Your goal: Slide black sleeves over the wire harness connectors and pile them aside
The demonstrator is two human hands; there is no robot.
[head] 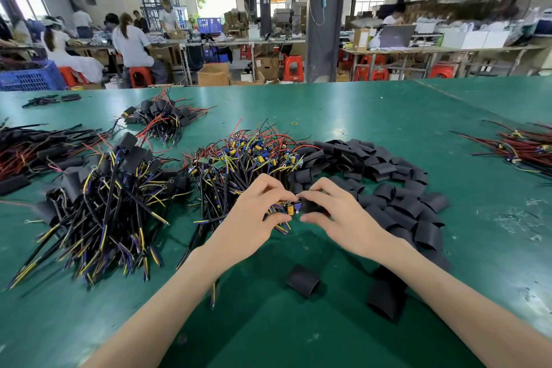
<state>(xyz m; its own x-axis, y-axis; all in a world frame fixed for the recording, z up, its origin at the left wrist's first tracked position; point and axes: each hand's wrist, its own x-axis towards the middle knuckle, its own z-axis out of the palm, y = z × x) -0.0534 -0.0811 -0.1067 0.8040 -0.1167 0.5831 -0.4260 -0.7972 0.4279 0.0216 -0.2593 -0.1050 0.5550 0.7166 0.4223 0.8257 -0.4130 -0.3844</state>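
Sleeving was in hand in the head view, the only view supplied. The left hand pinched a harness at its connector end, fingers curled close round the small board with its yellow and blue parts. The right hand pinched a black sleeve between thumb and fingertips, with the sleeve's mouth against the connector. The fingers hid the joint, so it could not be told whether the connector had entered.

Both hands were over the green table, just in front of the unsleeved pile. The sleeve stock lay touching that pile on the right. The sleeved pile lay to the left, the likely place for the finished piece. A stray sleeve lay between the forearms.

Risks, as judged:
- The sleeve looked flattened, so its mouth could catch on the raised parts and buckle unless squeezed open.
- The held harness's wires ran back into the unsleeved pile, so a pull could drag neighbours along.
- A forearm sweep could knock the stray sleeve off the near edge.
- A part-covered connector could be piled as done.
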